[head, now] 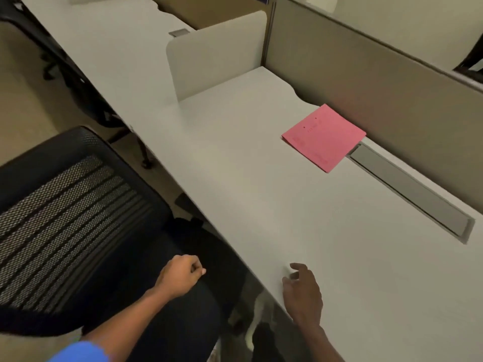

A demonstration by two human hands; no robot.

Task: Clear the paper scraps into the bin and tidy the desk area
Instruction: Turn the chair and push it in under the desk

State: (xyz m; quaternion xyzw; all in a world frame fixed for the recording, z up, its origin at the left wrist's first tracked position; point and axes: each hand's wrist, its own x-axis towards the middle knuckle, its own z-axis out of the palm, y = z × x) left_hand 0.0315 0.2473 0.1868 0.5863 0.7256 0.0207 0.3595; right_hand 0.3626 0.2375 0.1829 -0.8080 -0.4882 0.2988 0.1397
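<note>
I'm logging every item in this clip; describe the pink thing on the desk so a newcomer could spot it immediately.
Start at the long white desk and follow it to the beige partition wall along its far edge. Against the foot of that wall, touching the near end of the grey cable-tray lid, lies a flat pink paper folder. It is the only coloured item on the desk.

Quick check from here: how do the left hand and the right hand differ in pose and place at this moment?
The left hand is curled into a loose fist, while the right hand has its fingers spread open. The left hand sits over the black chair, off the desk; the right hand is over the desk's near edge. Whether the fist holds anything cannot be told. Both are far from the pink paper.
</note>
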